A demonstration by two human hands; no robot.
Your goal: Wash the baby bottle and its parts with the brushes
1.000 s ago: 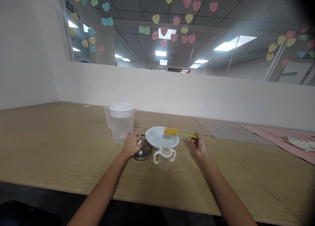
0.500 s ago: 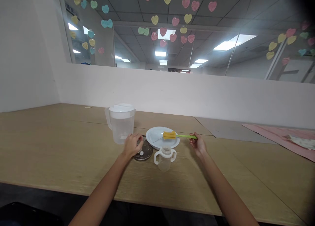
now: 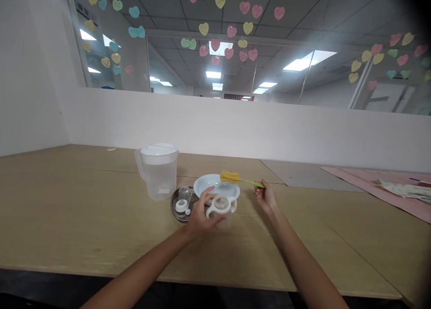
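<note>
Left hand [image 3: 202, 217] curled round a translucent bottle with white twin handles [image 3: 223, 211], just before a round white bowl [image 3: 206, 182]. Right hand [image 3: 266, 197] pinching a green-handled yellow sponge brush [image 3: 232, 177]. Farther, left: lidded translucent plastic pitcher [image 3: 160, 176].

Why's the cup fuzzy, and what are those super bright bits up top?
Head view: the two-handled cup in the left hand looks smeared, probably motion blur; head view, up top: ceiling lights glaring white in the window.
</note>
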